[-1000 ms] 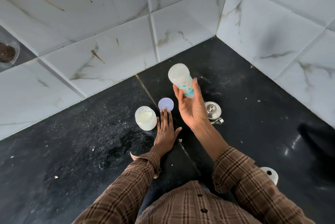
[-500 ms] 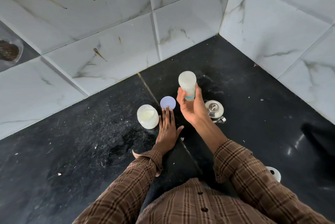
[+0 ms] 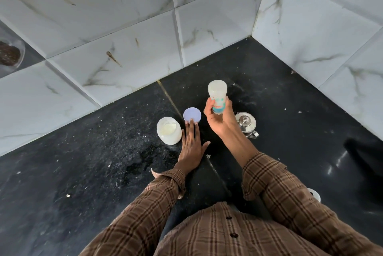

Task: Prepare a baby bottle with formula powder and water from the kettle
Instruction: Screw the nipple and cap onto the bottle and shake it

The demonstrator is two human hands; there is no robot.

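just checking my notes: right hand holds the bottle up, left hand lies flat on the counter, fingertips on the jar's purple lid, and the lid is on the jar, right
Not quite: the purple lid lies on the counter beside the open jar, as the head view shows. The right hand holds the bottle; the left hand lies flat, fingertips on it.

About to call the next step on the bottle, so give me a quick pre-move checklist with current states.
1. Right hand grips the baby bottle: ok.
2. Bottle clear of the counter: ok.
3. Bottle capped: cannot tell.
4. Formula jar closed: not ok, its lid lies beside it.
5. Left hand free: ok, flat on the counter, fingertips at the lid.
6. Kettle lid on: ok.
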